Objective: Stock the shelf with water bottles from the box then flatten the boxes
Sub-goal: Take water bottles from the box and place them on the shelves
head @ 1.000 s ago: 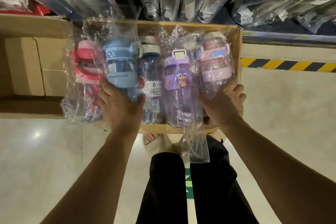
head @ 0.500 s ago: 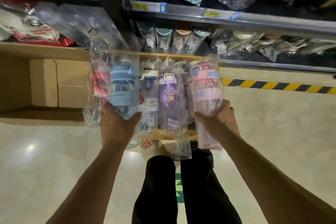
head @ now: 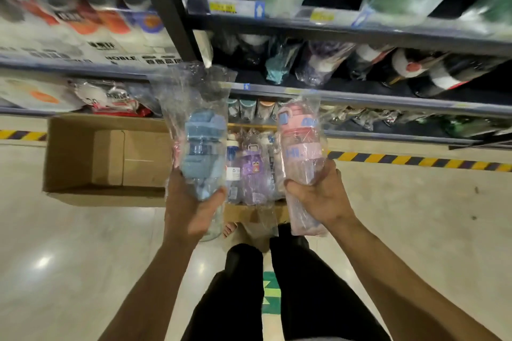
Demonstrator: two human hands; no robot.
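Note:
My left hand [head: 191, 207] grips a blue water bottle [head: 203, 152] wrapped in clear plastic, held upright in front of the shelves. My right hand [head: 315, 196] grips a pink water bottle [head: 300, 147], also in a plastic bag, at about the same height. Below and between them a cardboard box [head: 249, 212] on the floor holds more wrapped bottles, among them a purple bottle [head: 250, 171] with a cartoon sticker. The shelf [head: 360, 99] ahead carries rows of bagged bottles.
A larger open cardboard box [head: 108, 158] stands on the floor at the left, against the shelf base. Yellow-and-black hazard tape [head: 415, 160] runs along the floor at the shelf foot. My legs [head: 277, 285] stand just behind the small box.
Both hands have lifted their bottles up out of the box, and the view has tilted up so that higher shelves show.

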